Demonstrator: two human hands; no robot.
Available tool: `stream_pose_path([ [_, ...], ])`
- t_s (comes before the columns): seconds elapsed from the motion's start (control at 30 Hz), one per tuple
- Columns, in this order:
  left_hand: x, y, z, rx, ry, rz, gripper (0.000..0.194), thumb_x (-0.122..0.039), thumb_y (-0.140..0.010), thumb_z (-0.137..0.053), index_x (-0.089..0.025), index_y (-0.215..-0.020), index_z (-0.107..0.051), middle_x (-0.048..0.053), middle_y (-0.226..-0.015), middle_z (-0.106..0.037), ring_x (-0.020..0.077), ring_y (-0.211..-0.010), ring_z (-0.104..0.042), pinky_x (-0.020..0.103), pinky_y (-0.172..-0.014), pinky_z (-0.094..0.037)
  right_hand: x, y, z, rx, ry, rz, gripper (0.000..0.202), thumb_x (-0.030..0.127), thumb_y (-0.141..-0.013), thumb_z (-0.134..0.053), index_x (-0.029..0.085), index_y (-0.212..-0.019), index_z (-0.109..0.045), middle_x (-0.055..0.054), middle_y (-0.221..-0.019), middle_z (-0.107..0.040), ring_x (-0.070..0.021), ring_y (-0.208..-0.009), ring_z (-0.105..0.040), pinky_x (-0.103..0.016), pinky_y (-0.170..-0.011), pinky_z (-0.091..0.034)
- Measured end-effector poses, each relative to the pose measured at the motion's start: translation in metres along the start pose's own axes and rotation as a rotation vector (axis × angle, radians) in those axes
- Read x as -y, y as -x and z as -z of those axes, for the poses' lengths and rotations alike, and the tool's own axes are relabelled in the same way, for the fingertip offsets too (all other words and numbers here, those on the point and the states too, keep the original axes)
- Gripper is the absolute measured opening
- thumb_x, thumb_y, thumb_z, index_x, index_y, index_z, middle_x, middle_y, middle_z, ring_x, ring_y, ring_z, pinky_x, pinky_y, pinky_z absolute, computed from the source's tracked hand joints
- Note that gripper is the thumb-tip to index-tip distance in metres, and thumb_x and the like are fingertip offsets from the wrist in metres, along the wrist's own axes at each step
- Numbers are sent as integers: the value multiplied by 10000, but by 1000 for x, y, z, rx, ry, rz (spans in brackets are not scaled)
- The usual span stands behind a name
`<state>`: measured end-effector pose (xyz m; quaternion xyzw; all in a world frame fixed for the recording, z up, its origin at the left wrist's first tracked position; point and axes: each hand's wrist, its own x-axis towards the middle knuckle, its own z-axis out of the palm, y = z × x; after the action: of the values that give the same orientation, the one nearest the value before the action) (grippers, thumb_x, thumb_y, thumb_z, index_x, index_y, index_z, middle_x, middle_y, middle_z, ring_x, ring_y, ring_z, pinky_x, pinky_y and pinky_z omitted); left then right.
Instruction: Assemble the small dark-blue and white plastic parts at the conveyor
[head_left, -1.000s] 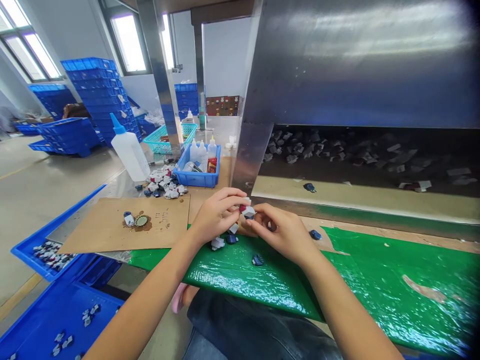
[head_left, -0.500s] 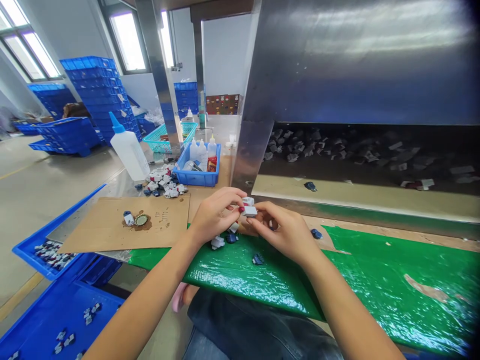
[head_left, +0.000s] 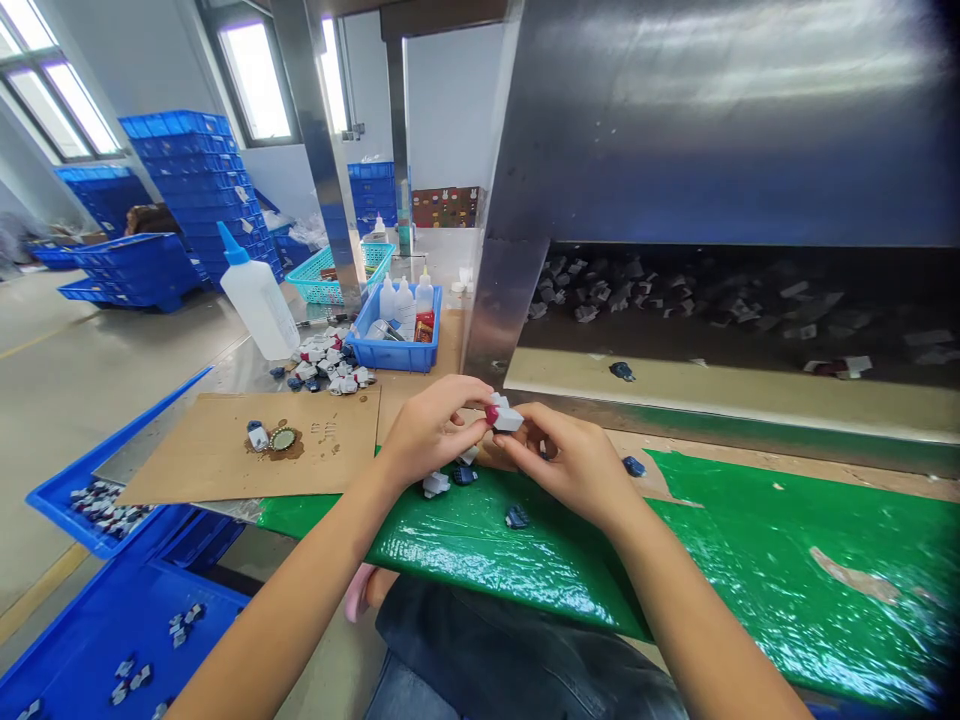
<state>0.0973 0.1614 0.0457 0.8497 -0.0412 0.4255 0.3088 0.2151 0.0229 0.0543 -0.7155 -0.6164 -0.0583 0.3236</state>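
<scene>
Small white plastic piece [head_left: 507, 419], blocky, with a red bit at its left end, pinched between the fingertips of left hand [head_left: 431, 432] and right hand [head_left: 574, 462], both closed on it, just above the green sheet [head_left: 750, 560] on the table. Similar white and dark blue pieces [head_left: 450, 482] lie on the sheet below the hands; cardboard [head_left: 225, 450] lies left of the sheet, blue bin [head_left: 397, 352] beyond it.

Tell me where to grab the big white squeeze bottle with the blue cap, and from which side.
Grip the bottle around its wide white body, below the shoulder, coming from the near right side. It leans with its thin blue nozzle up and to the left, so the nozzle gives poor hold, and a pile of parts lies by its base.
</scene>
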Motion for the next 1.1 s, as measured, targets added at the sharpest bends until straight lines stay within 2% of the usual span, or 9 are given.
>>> stream_pose_path([
  [0.23,1,0,1,25,-5,13,104,-185,-785,-583,-161,-880,-617,71,-969,-625,141,-880,-592,138,-518,-502,2,0,0,-2,-9,-15,223,294,-811,-535,213,-649,-406,41,-541,-504,-101,-459,-428,-217,-462,-311],
  [0.4,1,0,1,37,-14,69,187,-198,-774,-591,-161,-954,-623,73,-1001,-639,145,-859,-614,146,-493,-489,2,-1,0,44,-44,-46,233,313,-818,-528,210,-648,-406,41,-547,-504,-101,-465,-430,-218,-466,-313],
  [0.5,1,0,0,66,-27,118,219,-204,-774,-589,-163,-986,-629,63,-1004,-657,150,-855,-624,162,-519,-493,2,0,1,68,-53,-59,245,324,-819,-520,211,-640,-396,40,-545,-500,-105,-468,-431,-221,-467,-314],
  [0.67,3,1,-2,95,69,254,243,-283,-784,-593,-164,-990,-643,42,-890,-681,123,-674,-625,174,-478,-474,2,0,1,84,-86,-63,234,306,-807,-516,215,-639,-381,41,-533,-488,-109,-463,-428,-221,-457,-311],
  [0.87,3,2,-2,95,67,265,329,-299,-793,-580,-174,-1097,-605,34,-901,-679,134,-749,-627,184,-580,-500,3,-2,1,90,-120,-74,240,304,-802,-514,217,-634,-367,44,-528,-478,-106,-462,-424,-218,-454,-310],
  [0.93,3,2,-1,105,61,268,358,-311,-805,-563,-196,-1144,-581,26,-931,-674,124,-737,-621,176,-570,-492,3,-2,1,91,-129,-78,239,305,-801,-516,216,-635,-369,44,-527,-476,-105,-462,-424,-216,-454,-311],
  [1.0,2,2,0,120,67,265,343,-317,-818,-549,-211,-1142,-586,16,-935,-671,105,-689,-610,171,-571,-486,3,-1,1,91,-135,-83,230,306,-800,-517,213,-640,-380,43,-529,-479,-104,-463,-426,-215,-453,-312],
  [1.1,3,1,0,123,79,242,315,-307,-823,-554,-211,-1119,-603,8,-921,-673,106,-717,-612,190,-673,-499,4,-1,1,93,-149,-91,218,307,-800,-518,208,-646,-398,40,-532,-489,-102,-463,-431,-215,-448,-313],
])
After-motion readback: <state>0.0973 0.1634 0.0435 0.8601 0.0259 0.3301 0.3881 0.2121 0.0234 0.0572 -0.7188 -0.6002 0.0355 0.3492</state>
